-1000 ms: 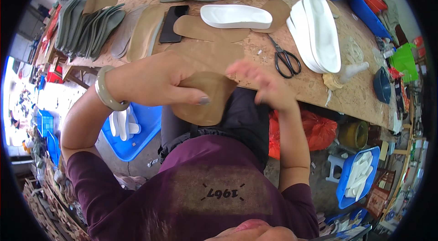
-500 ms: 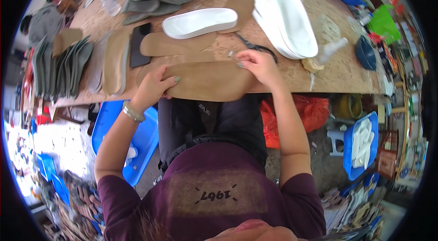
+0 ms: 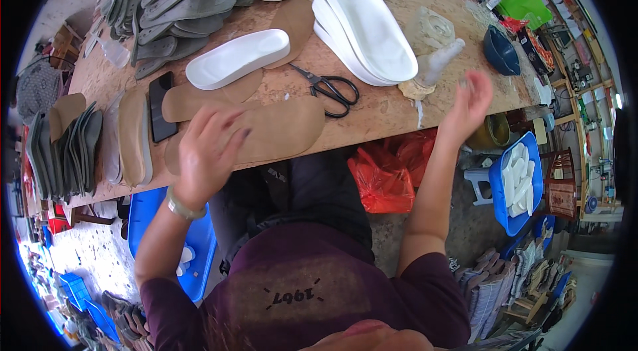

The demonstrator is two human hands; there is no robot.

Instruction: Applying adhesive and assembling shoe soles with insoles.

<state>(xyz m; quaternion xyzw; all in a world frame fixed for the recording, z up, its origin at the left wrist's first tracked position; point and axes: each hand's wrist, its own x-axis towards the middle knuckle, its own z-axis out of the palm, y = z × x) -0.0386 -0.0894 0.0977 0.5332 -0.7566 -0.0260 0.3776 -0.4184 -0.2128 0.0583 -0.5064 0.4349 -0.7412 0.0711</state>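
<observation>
A tan insole [image 3: 286, 126] lies flat at the front edge of the table, partly covered by my left hand [image 3: 209, 148]. The fingers of that hand are apart over the insole's left end; whether they touch it I cannot tell. Beyond the front edge on the right, my right hand [image 3: 469, 106] is raised with nothing in it, its fingers loosely bent and apart. Nearest to it is a whitish squeeze bottle [image 3: 444, 61]. Black-handled scissors [image 3: 332, 93] rest just behind the insole. A single white sole [image 3: 238, 59] and a stack of white soles [image 3: 365, 25] are farther back.
Grey soles [image 3: 189, 2] are heaped at the back left, and more stand in a row [image 3: 66, 148] at the left. A black phone [image 3: 161, 106] lies by other tan insoles. A dark blue bowl [image 3: 501, 51] sits at the right. Below hangs a red plastic bag [image 3: 385, 175].
Both hands have let go of the tan insole, which now lies on the table. My right hand has moved right, toward the squeeze bottle. The whole view has shifted.
</observation>
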